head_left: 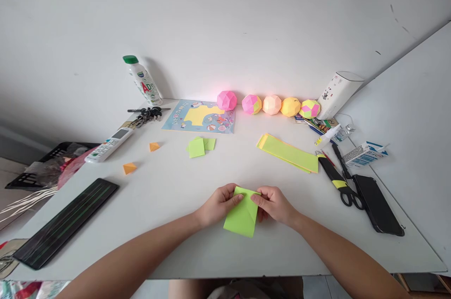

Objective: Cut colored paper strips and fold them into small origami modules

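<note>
Lime-green paper sheet [240,222] sits between the left hand [221,203] and the right hand [277,205], both pinching its far end, and could crease crookedly or even tear if the two grips tug it unevenly.

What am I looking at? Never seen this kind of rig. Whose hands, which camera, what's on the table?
There's no machine: these are one person's bare left hand and right hand. The single picture comes from a camera worn on the person's head, looking forward and down. Both hands hold green paper near its far end. On the table lie green squares, paper strips and two orange pieces. Five balls line the wall. Scissors lie right, a remote left.
</note>
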Available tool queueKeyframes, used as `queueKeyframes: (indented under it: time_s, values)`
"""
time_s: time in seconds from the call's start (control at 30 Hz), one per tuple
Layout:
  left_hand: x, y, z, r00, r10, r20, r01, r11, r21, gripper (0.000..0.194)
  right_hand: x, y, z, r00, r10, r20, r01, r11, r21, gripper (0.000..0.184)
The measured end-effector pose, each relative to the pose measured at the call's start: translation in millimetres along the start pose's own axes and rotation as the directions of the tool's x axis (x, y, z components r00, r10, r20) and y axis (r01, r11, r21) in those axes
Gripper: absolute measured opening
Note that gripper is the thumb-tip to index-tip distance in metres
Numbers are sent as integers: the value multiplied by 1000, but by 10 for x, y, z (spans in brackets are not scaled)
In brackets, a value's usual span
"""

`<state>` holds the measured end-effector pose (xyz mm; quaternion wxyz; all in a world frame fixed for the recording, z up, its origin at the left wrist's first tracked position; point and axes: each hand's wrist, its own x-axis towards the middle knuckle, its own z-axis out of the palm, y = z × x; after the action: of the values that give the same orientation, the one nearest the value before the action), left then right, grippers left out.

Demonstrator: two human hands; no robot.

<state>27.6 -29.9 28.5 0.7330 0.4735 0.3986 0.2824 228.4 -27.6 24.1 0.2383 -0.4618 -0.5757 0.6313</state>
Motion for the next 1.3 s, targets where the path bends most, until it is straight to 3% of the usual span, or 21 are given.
queueKeyframes:
  time_s: [0.23,0.5,0.83,1.07,1.3]
  values:
    - [4,9,-4,1000,-12,18,12,1000,19,38,-17,-20,19,1000,-21,-20,21,1000,-15,32]
    - [6,22,-10,996,-73,42,65,981,184,37,-18,-12,100,992,-109,-56,107,993,-44,28]
    - [16,6,-14,998,-51,36,43,978,206,34,-19,-35,86,993,-102,-55,97,992,-86,26]
    - [27,-1,-17,996,-59,72,33,945,327,34,20,-29,135,954,-286,-86,257,932,-254,24]
    - [22,-2,-12,995,-59,83,29,945,325,36,-13,-76,122,915,-374,-149,316,897,-308,23]
